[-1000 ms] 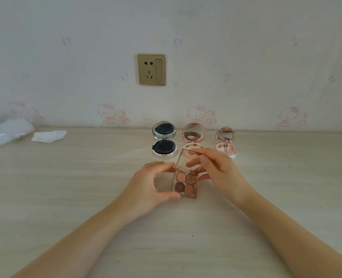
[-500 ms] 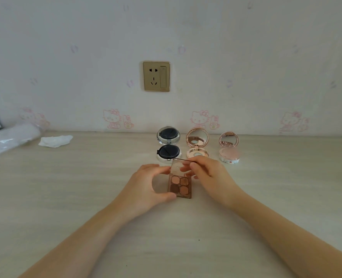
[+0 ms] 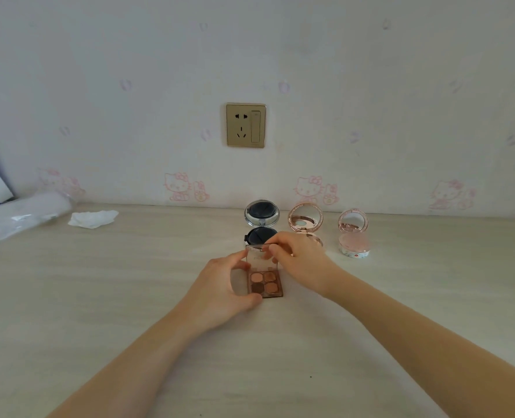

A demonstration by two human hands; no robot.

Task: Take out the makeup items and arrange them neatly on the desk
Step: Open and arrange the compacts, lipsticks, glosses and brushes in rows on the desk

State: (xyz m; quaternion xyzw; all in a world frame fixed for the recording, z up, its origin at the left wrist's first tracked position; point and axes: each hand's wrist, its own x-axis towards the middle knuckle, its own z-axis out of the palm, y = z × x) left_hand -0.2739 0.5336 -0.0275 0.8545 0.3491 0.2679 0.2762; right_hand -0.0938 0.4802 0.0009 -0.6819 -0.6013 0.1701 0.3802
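Lowered onto the desk [image 3: 99, 297] now, the eyeshadow palette [image 3: 265, 284] is steadied by the left hand [image 3: 220, 294] gripping its base while the right hand [image 3: 298, 260] pinches the lid upright for display.

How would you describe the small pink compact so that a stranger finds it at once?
Start at the gold wall socket and look down to the desk, where three open round compacts stand in a row. The pink compact is the rightmost. It is the smallest, with a pale pink pan, apart from both hands.

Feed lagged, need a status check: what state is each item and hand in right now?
Eyeshadow palette: open, on desk.
Black compact: open, lid upright.
Rose-gold compact: open.
Pink compact: open.
Left hand: grips palette base.
Right hand: pinches palette lid.
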